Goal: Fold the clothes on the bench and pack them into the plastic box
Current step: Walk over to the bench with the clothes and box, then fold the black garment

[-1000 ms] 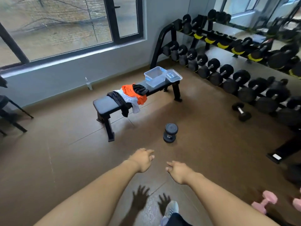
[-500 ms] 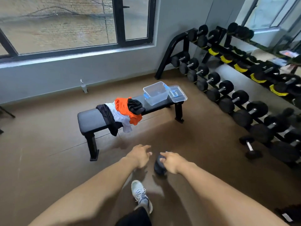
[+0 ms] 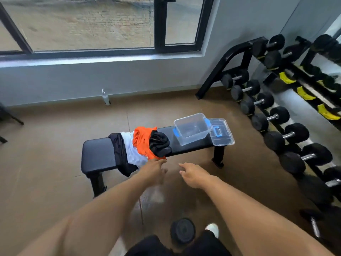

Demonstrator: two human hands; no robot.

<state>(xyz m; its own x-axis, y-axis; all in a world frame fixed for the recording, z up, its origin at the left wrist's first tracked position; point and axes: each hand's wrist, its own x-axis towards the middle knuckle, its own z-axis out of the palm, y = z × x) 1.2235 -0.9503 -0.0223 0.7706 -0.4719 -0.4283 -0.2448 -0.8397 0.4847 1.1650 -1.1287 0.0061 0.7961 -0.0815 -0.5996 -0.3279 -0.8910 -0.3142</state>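
Nearby, dumbbell rack (image 3: 273, 115), loose dumbbell (image 3: 182, 230) underfoot; hands (image 3: 173, 172) empty

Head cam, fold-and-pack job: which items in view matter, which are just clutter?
Job:
- clothes pile, unfolded
- bench
- plastic box, empty
- box lid, beside the box
- left hand and right hand, both holding nothing

Clutter:
- dumbbell rack
- loose dumbbell on the floor
- spray bottle by the wall
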